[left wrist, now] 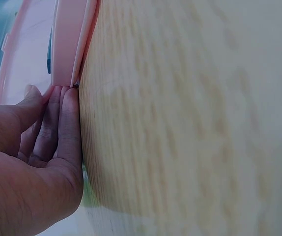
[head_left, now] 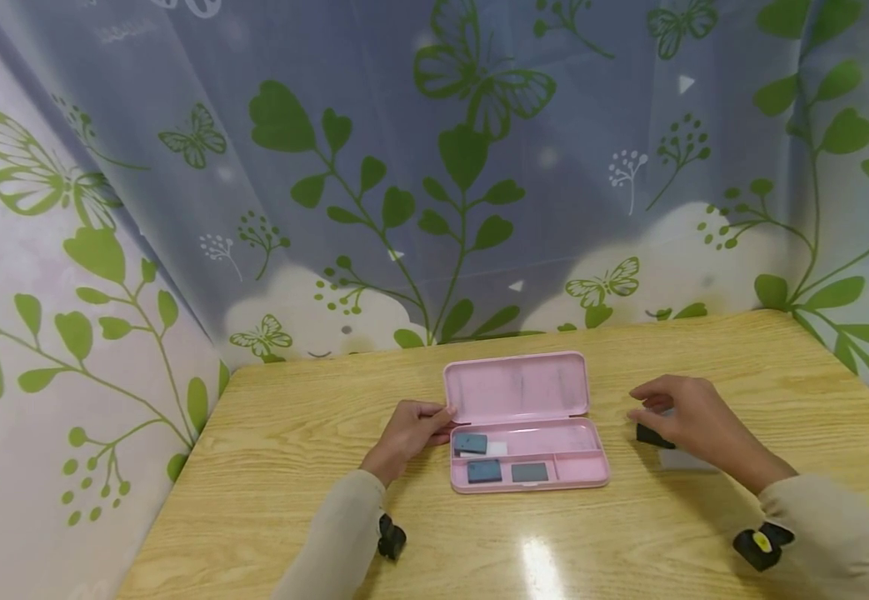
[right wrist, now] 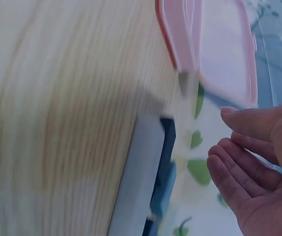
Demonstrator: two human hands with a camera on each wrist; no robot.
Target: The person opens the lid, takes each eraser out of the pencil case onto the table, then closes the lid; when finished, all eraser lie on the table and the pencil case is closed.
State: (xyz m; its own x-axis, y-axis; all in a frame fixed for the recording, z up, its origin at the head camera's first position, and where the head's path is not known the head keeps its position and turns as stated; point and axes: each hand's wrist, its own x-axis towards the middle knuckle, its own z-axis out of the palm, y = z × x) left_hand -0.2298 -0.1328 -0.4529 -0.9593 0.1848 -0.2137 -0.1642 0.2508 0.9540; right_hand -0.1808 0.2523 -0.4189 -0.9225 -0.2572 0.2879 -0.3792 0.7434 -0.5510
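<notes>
The left arm, in a beige sleeve, reaches up from the bottom centre of the head view, and the left hand meets the left end of an open pink plastic case. Its thumb lies on the lower left corner of the raised lid, pinching it against the fingers behind; in the left wrist view the other fingers extend nearly straight to the case's end. The right arm comes in from the lower right of the frame. The right hand bends over the table with thumb and fingers apart, and the right wrist view shows it holding nothing.

The case stands just right of the left hand, in the lower centre of the frame, with the right hand well apart to its right. In its upper compartment a blue rectangular block rests on a flat white piece; the lower left compartment holds a dark blue block and a grey rectangular block. Beneath the right hand lie a black block and a pale flat bar, partly hidden in the head view, on the yellow wood-grain table.
</notes>
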